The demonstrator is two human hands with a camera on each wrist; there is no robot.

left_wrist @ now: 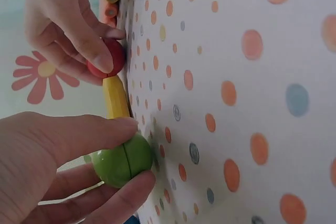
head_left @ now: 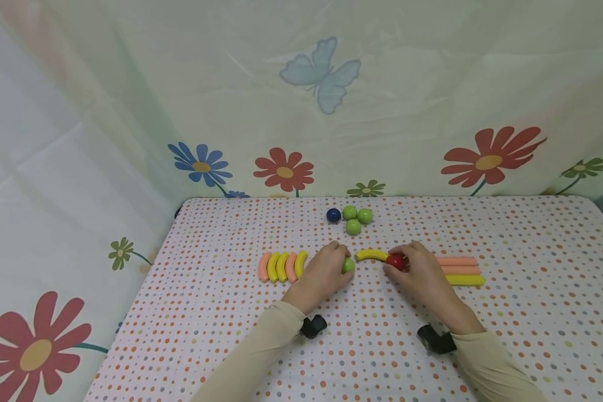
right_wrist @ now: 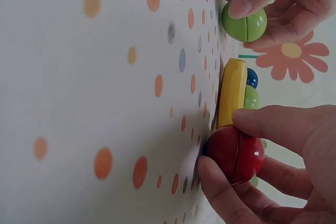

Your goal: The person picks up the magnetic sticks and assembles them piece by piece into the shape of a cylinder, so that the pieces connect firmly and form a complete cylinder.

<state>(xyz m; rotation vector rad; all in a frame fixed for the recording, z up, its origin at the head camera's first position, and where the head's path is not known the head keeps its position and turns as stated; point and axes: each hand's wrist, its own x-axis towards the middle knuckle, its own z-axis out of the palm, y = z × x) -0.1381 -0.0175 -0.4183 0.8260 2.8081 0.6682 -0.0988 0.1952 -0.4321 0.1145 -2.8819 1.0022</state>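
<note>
My left hand [head_left: 321, 273] pinches a green ball [left_wrist: 123, 161] between thumb and fingers, just above or on the dotted tabletop. A thin seam runs round the ball. My right hand [head_left: 422, 276] grips a red ball [right_wrist: 235, 153] of the same seamed kind. That red ball meets the right end of a yellow curved stick [head_left: 371, 254], which lies on the table between both hands. In the right wrist view a gap separates the stick's free end from the green ball.
Left of my left hand stands a row of curved pink and yellow sticks [head_left: 281, 267]. Straight pink sticks [head_left: 459, 261] and a yellow straight stick [head_left: 466, 280] lie beyond my right hand. Farther back sit a dark blue ball [head_left: 334, 215] and several green balls [head_left: 353, 227].
</note>
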